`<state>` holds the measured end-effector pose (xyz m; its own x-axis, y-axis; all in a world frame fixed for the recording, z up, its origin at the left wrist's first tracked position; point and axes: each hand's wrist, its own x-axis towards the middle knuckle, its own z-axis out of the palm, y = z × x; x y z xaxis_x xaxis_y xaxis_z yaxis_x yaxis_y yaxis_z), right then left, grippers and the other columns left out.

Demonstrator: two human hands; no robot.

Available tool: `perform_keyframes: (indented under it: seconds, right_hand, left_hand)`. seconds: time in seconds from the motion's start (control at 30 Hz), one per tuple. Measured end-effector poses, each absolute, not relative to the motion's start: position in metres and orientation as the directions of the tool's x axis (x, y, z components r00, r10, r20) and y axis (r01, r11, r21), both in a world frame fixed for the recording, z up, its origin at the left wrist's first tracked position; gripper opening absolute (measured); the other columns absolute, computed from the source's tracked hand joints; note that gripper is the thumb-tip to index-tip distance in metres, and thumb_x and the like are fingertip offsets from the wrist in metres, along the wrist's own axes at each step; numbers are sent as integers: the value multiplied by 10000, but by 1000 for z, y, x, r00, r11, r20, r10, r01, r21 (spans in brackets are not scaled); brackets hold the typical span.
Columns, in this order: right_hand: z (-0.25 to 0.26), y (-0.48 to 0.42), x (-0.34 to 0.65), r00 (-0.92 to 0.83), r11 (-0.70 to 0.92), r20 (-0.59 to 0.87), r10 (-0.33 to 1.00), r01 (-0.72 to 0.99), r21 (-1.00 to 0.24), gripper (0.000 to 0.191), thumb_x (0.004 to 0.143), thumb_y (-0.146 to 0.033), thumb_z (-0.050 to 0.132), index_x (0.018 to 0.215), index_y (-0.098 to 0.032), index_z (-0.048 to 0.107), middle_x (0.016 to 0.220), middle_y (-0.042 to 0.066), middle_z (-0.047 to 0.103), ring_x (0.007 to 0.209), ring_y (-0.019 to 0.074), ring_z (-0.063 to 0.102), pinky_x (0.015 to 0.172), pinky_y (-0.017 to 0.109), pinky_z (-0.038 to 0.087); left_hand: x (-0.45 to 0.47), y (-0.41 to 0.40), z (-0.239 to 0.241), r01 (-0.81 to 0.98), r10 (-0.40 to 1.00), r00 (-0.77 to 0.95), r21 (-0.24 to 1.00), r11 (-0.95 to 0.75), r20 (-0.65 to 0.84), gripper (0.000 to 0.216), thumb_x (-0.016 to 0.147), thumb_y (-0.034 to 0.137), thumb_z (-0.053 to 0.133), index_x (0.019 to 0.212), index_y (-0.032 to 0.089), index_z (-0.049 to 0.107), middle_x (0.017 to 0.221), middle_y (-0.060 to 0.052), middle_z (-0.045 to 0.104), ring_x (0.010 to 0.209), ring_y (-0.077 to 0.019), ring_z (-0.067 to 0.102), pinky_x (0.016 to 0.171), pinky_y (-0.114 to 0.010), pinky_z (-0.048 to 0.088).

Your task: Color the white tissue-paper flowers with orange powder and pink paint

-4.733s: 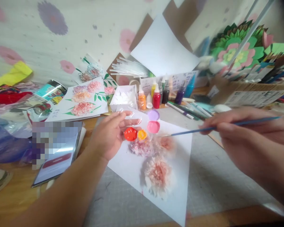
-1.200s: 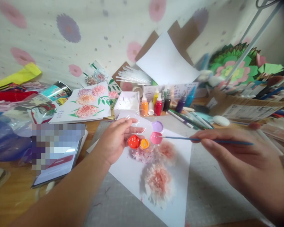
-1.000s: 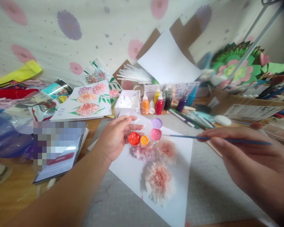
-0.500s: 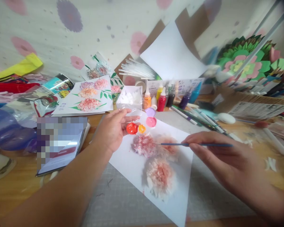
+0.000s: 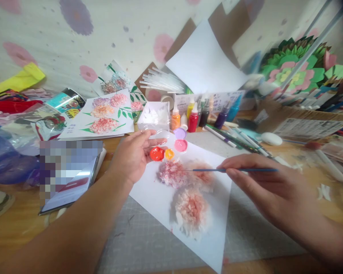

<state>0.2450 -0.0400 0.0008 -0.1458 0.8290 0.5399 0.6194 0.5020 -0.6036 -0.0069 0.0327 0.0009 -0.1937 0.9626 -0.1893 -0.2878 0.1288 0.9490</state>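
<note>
Right hand (image 5: 263,188), thumb and forefinger pinched, grips a thin blue paintbrush (image 5: 246,170), its tip at the three-o'clock edge of a purplish-pink ruffled flower (image 5: 173,175) on white paper (image 5: 153,198); left hand (image 5: 133,156), fingers loosely curled, holds a clear paint palette (image 5: 170,142) at that flower's twelve o'clock

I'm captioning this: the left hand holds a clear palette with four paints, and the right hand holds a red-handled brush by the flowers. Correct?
No: the head view shows the brush is blue-handled, not red-handled. The left hand holds a clear palette with four paints, the right hand the brush by the flowers.
</note>
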Motion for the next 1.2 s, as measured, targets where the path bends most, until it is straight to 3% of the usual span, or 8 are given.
perform_keyframes:
  seconds: [0.5, 0.67, 0.9, 1.0, 1.2]
  right_hand:
    - [0, -40, 244, -166, 517, 551, 818, 634, -576, 45, 867, -273, 654, 854, -246, 689, 797, -34, 779, 646, 95, 708, 583, 174, 544]
    - [1, -38, 245, -157, 515, 553, 818, 630, -582, 59, 877, -259, 639, 845, -245, 687, 767, -41, 769, 627, 90, 697, 593, 177, 544]
    - [0, -34, 245, -201, 525, 518, 831, 590, -614, 101, 880, -277, 620, 826, -230, 691, 777, 4, 785, 669, 151, 734, 583, 244, 571]
    - [3, -32, 247, -185, 519, 520, 834, 584, -624, 118, 880, -264, 602, 810, -230, 691, 766, 9, 786, 655, 151, 737, 556, 232, 568]
    - [-2, -25, 245, -212, 538, 518, 829, 558, -632, 78, 873, -238, 621, 849, -230, 695, 812, 4, 795, 724, 139, 750, 632, 214, 585]
  left_hand:
    - [-7, 32, 2, -279, 964, -197, 953, 117, -176, 89, 855, 191, 616, 905, 122, 641, 782, -106, 731, 676, -212, 726, 513, -266, 549]
    - [-7, 31, 3, -268, 954, -229, 955, 129, -193, 97, 849, 178, 618, 925, 122, 641, 818, -115, 737, 770, -231, 737, 560, -280, 565]
    - [-6, 31, 7, -304, 944, -241, 942, 145, -223, 75, 846, 145, 601, 900, 125, 648, 784, -103, 729, 755, -220, 734, 573, -281, 578]
    - [-5, 31, 8, -304, 938, -258, 941, 149, -232, 66, 845, 134, 593, 881, 126, 647, 802, -108, 724, 707, -212, 722, 503, -254, 547]
    - [-6, 31, 11, -302, 923, -294, 940, 156, -247, 72, 841, 127, 596, 872, 127, 660, 799, -83, 717, 634, -188, 708, 536, -286, 580]
